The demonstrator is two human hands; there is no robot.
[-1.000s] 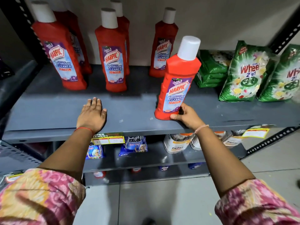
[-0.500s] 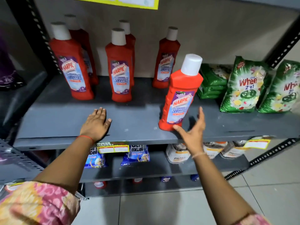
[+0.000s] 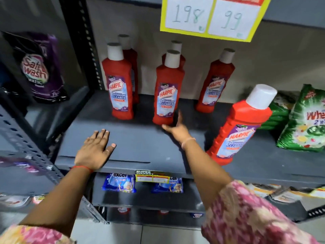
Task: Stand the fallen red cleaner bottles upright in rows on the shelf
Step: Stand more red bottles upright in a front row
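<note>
Several red Harpic cleaner bottles with white caps stand upright on the grey shelf (image 3: 140, 148). One bottle (image 3: 237, 127) stands alone near the front edge at the right. At the left a bottle (image 3: 119, 85) hides most of another behind it. The middle bottle (image 3: 168, 90) likewise has one behind it, and a further bottle (image 3: 215, 81) stands at the back. My left hand (image 3: 95, 148) lies flat on the shelf's front, fingers apart. My right hand (image 3: 175, 127) is open at the base of the middle bottle, thumb and fingers spread, holding nothing.
Green Wheel detergent packs (image 3: 306, 120) crowd the shelf's right end. A yellow price sign (image 3: 211, 16) hangs above. A purple Safewash pouch (image 3: 40, 67) sits on the neighbouring rack at the left. Blue Surf Excel packets (image 3: 119, 182) lie on the shelf below.
My right hand has let go of the front right bottle and moved left to the middle bottle's base. The view has shifted up and left. My left hand stays flat on the shelf.
</note>
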